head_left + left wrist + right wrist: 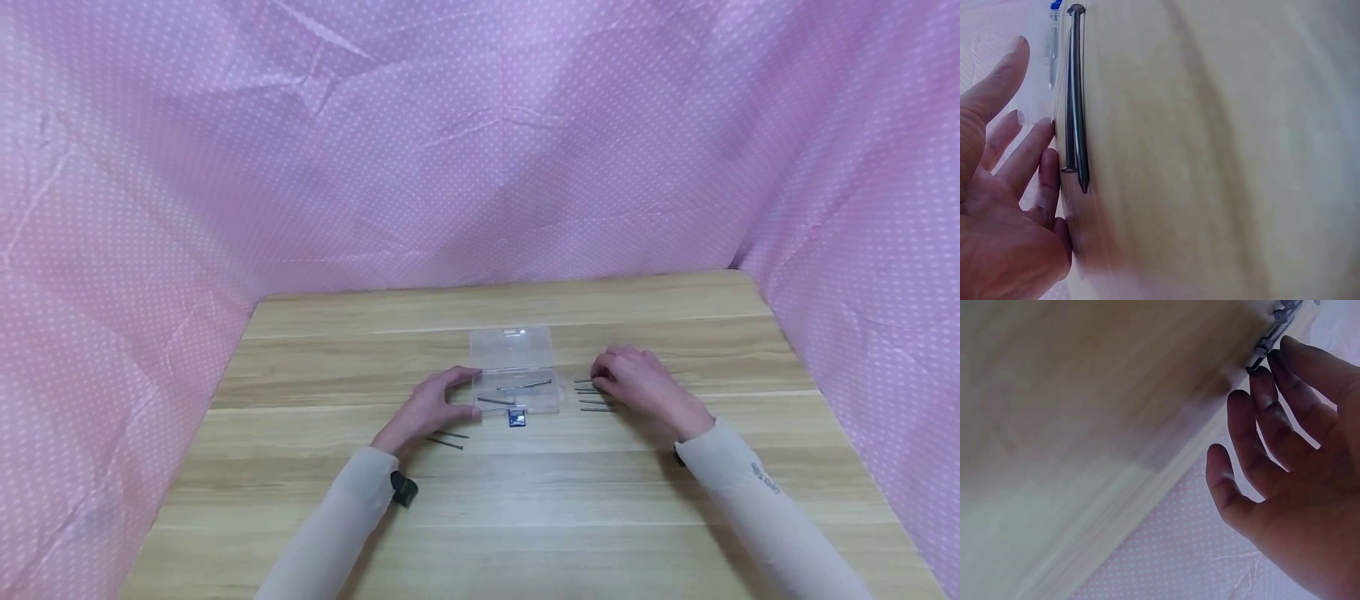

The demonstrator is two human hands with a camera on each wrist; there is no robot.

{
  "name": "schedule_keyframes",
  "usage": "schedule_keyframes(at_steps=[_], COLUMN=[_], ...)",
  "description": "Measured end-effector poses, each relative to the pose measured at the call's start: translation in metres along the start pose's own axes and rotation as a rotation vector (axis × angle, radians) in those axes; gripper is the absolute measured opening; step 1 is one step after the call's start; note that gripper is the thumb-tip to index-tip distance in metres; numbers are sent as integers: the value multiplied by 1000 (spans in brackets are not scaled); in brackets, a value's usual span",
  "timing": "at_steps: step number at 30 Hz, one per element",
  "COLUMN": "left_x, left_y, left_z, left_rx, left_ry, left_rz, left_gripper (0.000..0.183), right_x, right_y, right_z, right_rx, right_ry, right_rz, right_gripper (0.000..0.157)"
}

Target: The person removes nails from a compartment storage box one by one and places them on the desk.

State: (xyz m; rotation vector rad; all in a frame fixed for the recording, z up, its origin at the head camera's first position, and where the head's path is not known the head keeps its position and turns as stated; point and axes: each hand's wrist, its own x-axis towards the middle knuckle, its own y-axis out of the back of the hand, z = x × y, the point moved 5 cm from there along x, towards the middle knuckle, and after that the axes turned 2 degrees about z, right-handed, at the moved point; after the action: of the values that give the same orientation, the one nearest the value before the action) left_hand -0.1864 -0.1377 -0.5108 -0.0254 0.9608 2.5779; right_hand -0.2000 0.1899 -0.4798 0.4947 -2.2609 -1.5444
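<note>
A clear plastic box point(540, 407) lies with its lid point(512, 348) swung back and a few nails point(525, 385) inside. At its left side my left hand point(431, 404) has thumb and index finger spread, tips at the box's left corners. Two nails point(1077, 94) lie side by side on the table just below that hand. My right hand point(637, 382) is over a row of several nails point(596, 402) right of the box. In the right wrist view its fingertips point(1260, 374) meet the nail heads point(1264, 346); no firm grip on one shows.
A small blue label point(517, 418) sits at the box's front edge. The wooden table point(510, 533) is bordered at the back and sides by pink dotted cloth point(480, 183). A black band point(403, 489) is on the left wrist.
</note>
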Motion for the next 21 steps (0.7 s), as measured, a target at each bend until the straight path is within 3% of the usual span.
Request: schedule_keyframes(at_steps=[7,21], left_x=[1,0], left_y=[1,2], left_z=[2,1], left_rx=[6,10], left_ry=[6,30], left_rz=[-17,-12], left_gripper=[70,68], right_x=[-1,6], right_y=[6,12], right_z=[-4,-38], right_rx=[32,112], right_ry=[-46,48], right_rz=[59,252], right_gripper=[12,12])
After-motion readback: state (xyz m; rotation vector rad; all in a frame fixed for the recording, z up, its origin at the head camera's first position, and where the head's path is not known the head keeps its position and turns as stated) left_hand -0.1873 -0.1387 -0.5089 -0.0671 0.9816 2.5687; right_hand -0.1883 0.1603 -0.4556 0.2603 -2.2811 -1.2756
